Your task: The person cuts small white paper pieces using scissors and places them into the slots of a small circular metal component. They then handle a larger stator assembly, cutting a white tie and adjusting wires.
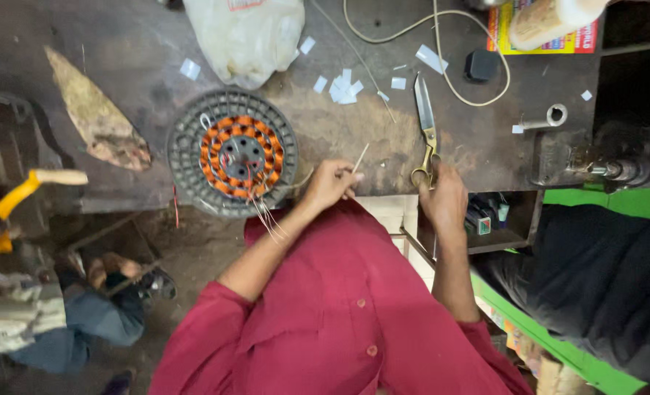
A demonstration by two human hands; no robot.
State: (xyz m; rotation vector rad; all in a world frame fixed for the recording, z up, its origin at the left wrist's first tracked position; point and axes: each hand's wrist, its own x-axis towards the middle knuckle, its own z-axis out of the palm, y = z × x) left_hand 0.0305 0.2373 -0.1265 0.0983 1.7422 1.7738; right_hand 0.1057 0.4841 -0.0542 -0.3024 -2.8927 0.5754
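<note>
My left hand (pixel 330 183) pinches a thin white stick (pixel 359 158) at the near edge of the dark workbench (pixel 135 66); the stick points up and to the right. Thin wire ends (pixel 269 217) run from just under that hand to a round grey ribbed motor disc with orange copper windings (pixel 233 153), which lies flat to the hand's left. My right hand (pixel 443 197) rests on the brass handles of a pair of scissors (pixel 426 123). The scissors lie on the bench with their blades pointing away from me. My red shirt fills the lower middle.
Small white paper scraps (pixel 343 88) are scattered behind the hands. A white plastic bag (pixel 245 33), a looped cord (pixel 479 44) and a small black block (pixel 480 65) lie farther back. A metal fixture (pixel 596 159) stands right, a yellow-handled tool (pixel 6 205) left. Other people sit low at left (pixel 98 314) and at right (pixel 603 278).
</note>
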